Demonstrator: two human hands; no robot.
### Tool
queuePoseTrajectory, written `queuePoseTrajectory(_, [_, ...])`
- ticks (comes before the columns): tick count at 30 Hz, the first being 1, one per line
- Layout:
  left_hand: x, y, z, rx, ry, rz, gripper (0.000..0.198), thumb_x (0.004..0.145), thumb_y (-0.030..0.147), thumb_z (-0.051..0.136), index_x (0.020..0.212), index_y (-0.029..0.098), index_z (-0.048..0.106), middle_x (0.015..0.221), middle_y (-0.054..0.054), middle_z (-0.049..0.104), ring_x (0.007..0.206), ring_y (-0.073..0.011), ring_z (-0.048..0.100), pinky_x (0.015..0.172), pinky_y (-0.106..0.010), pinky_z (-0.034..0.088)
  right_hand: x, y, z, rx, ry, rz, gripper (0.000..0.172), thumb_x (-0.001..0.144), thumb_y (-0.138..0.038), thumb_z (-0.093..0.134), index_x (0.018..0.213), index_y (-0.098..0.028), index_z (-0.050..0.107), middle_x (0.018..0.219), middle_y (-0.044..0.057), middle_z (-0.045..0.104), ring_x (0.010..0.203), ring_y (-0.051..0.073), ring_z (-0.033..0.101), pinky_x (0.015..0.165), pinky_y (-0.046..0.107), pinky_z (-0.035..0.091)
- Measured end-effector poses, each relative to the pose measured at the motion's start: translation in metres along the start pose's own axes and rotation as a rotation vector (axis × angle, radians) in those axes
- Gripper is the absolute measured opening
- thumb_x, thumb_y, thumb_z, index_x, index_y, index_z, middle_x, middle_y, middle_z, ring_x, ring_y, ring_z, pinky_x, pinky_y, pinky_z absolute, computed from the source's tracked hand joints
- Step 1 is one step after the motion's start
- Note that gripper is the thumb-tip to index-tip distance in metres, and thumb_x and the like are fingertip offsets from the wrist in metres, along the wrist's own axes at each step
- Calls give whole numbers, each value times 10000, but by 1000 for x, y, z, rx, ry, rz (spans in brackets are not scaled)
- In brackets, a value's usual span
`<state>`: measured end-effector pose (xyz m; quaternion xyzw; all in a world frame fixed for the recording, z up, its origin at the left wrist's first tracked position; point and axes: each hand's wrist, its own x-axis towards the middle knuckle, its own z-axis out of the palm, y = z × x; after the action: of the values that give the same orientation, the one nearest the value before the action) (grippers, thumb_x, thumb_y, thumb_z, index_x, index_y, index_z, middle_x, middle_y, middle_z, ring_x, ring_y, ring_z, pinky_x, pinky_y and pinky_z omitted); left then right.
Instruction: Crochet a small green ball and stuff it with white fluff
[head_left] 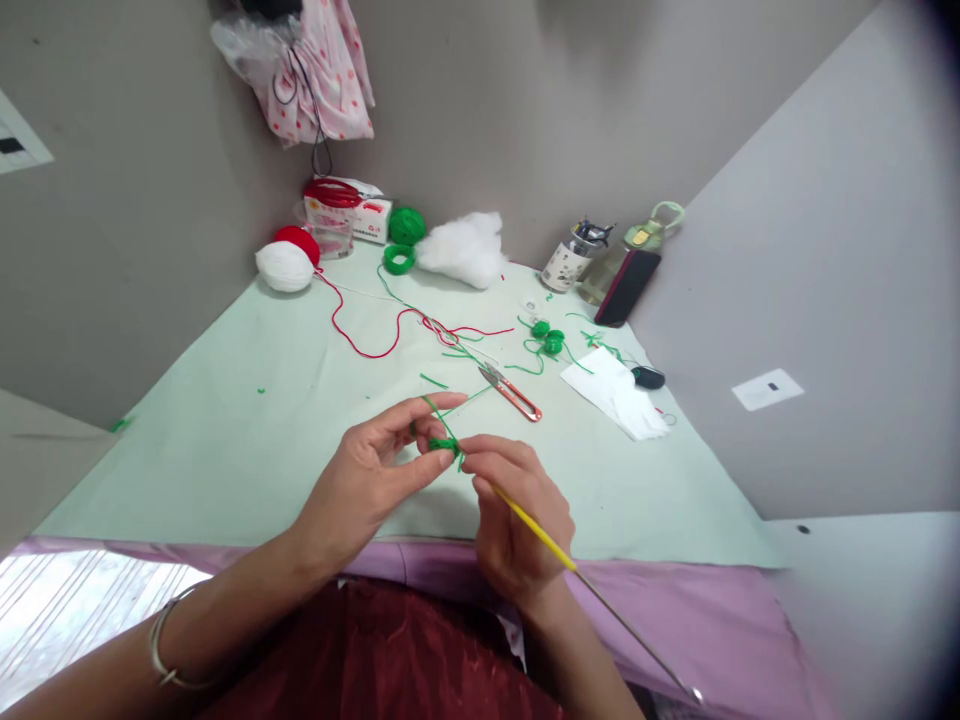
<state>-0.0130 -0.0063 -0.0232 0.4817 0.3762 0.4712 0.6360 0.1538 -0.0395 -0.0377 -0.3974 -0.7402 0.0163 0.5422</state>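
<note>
Between thumb and fingers, my left hand (367, 470) pinches a small piece of green crochet work (444, 445). A green yarn strand runs over its raised index finger and back across the table. My right hand (517, 510) is closed around a crochet hook with a yellow handle (536, 525); the hook's metal shaft slants down to the right past the wrist. Its fingertips touch the right edge of the green piece, and I cannot make out the tip there. Just beyond the hands lie thread snips (514, 393) with orange handles.
At the back are a white yarn ball (286, 267), a red yarn ball (300, 240), a green yarn ball (406, 226) and white stuffing (463, 250). To the right are small green crocheted pieces (551, 340), white paper (611, 390), a pen cup (568, 265), a phone (628, 288) and a bottle (651, 228).
</note>
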Motion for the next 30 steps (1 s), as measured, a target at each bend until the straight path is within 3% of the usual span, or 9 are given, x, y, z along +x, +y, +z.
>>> queuePoseTrajectory(3, [0, 0, 3, -115, -8, -60, 394, 831, 289, 863, 1220, 308, 798, 924, 4, 642, 876, -150, 555, 869, -267, 462, -6, 2, 6, -168, 24, -65, 298, 994, -123, 607, 1234, -270, 705, 1070, 88, 765, 909, 198, 739, 726, 330, 618])
queuePoseTrajectory(5, [1, 3, 4, -241, -60, -182, 459, 816, 302, 877, 1265, 296, 780, 865, 22, 616, 731, -106, 483, 790, -248, 453, -6, 2, 6, -198, 61, -85, 318, 977, -108, 637, 1223, -286, 734, 1084, 83, 755, 935, 198, 735, 739, 327, 615])
queuePoseTrajectory(9, [5, 9, 3, -419, -168, -344, 430, 829, 311, 864, 1246, 236, 790, 729, 58, 519, 586, -65, 266, 783, -264, 443, 6, 1, -1, 192, 178, 190, 238, 1024, -136, 562, 1070, -260, 760, 946, 51, 748, 816, 179, 702, 708, 341, 596])
queuePoseTrajectory(11, [5, 11, 3, -405, -149, -299, 424, 827, 288, 860, 1245, 260, 790, 771, 43, 544, 629, -80, 330, 758, -255, 419, 13, 2, -2, 409, 195, 326, 226, 1046, -193, 544, 983, -249, 753, 860, 32, 731, 713, 163, 657, 656, 337, 571])
queuePoseTrajectory(13, [5, 10, 4, -337, -120, -238, 420, 817, 269, 857, 1232, 290, 795, 856, 17, 600, 730, -113, 431, 709, -250, 384, 17, 3, -1, 493, 162, 363, 212, 1044, -229, 569, 949, -247, 757, 873, 35, 744, 735, 166, 664, 648, 330, 561])
queuePoseTrajectory(18, [3, 10, 2, -198, -93, -171, 400, 843, 281, 825, 1239, 327, 794, 927, -1, 630, 890, -159, 509, 733, -264, 379, 10, 1, 1, 342, 109, 263, 219, 1019, -143, 592, 1050, -257, 775, 977, 47, 793, 942, 200, 716, 763, 352, 581])
queuePoseTrajectory(21, [4, 13, -3, -162, -80, -158, 375, 854, 286, 822, 1224, 344, 802, 916, 10, 611, 887, -149, 502, 746, -254, 384, 7, -3, -3, 309, 163, 259, 219, 1018, -142, 591, 1056, -253, 775, 920, 41, 772, 861, 191, 696, 739, 353, 571])
queuePoseTrajectory(25, [2, 17, -4, -162, -123, -149, 313, 861, 279, 821, 1163, 361, 829, 912, 18, 610, 893, -135, 516, 791, -237, 407, 13, -1, -6, 567, 206, 422, 203, 1039, -244, 591, 936, -235, 766, 794, 21, 708, 675, 147, 618, 614, 301, 531])
queuePoseTrajectory(30, [-1, 12, 2, -187, -187, -118, 339, 881, 279, 819, 1210, 364, 814, 926, 14, 656, 896, -134, 561, 889, -261, 451, 16, 1, 1, 551, 158, 389, 167, 1024, -243, 626, 966, -251, 783, 896, 34, 767, 757, 157, 681, 648, 299, 568])
